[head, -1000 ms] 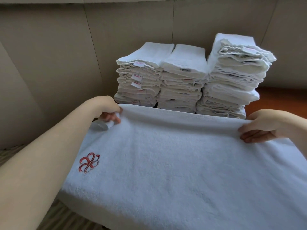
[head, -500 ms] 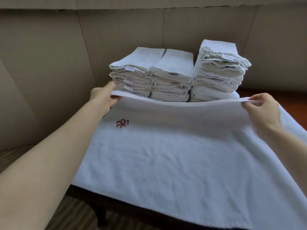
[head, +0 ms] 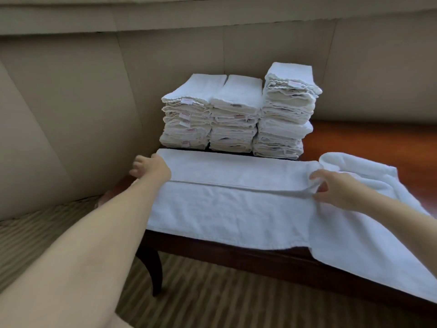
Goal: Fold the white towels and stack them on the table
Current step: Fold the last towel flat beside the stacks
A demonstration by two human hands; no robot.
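**Towel half-folded, both hands at its ends**

While the right hand point(head: 335, 188) pinches the folded edge of the towel point(head: 224, 204) between curled fingers point(head: 315, 176), the left hand point(head: 151, 169) lies at the towel's left end with fingers spread and straight, gripping nothing that can be seen. The towel lies flat on the tabletop point(head: 354, 136), its long axis running left to right between the two hands; a fold seam crosses it along that axis. Its right portion is bunched and hangs off the near edge beyond the right hand. Three stacks of folded towels point(head: 236, 114) stand just behind it, against the wall.

Judgement: the next fold runs across the long axis, end to end. The right hand, already gripping cloth, is better placed to carry its end leftward.

Against the picture half a second earlier: the far edge was then held raised by both hands; it is now laid down as a fold, and the red emblem is out of sight.
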